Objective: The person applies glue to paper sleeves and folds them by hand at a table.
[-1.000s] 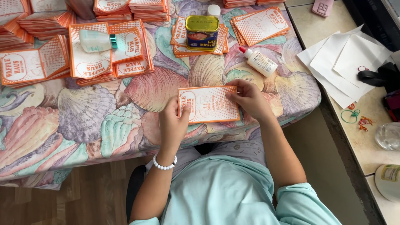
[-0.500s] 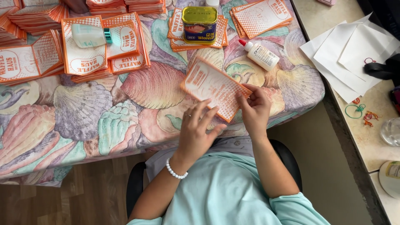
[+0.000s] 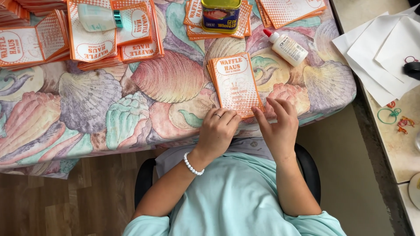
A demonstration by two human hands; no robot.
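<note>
A small stack of orange-and-white printed paper sleeves lies flat on the shell-patterned tablecloth, near the table's front edge. My left hand, with a ring and a pearl bracelet, rests with curled fingers against the stack's near left corner. My right hand has its fingers spread, and the fingertips touch the stack's near right corner. Neither hand lifts the stack.
A white glue bottle with a red tip lies right of the stack. A yellow and blue tin stands on more sleeves behind it. Piles of sleeves and a white bottle lie at the back left. White sheets and rubber bands lie on the counter at right.
The stack was held up tilted between both hands. It now lies flat on the cloth, turned upright, and both hands have drawn back to its near edge.
</note>
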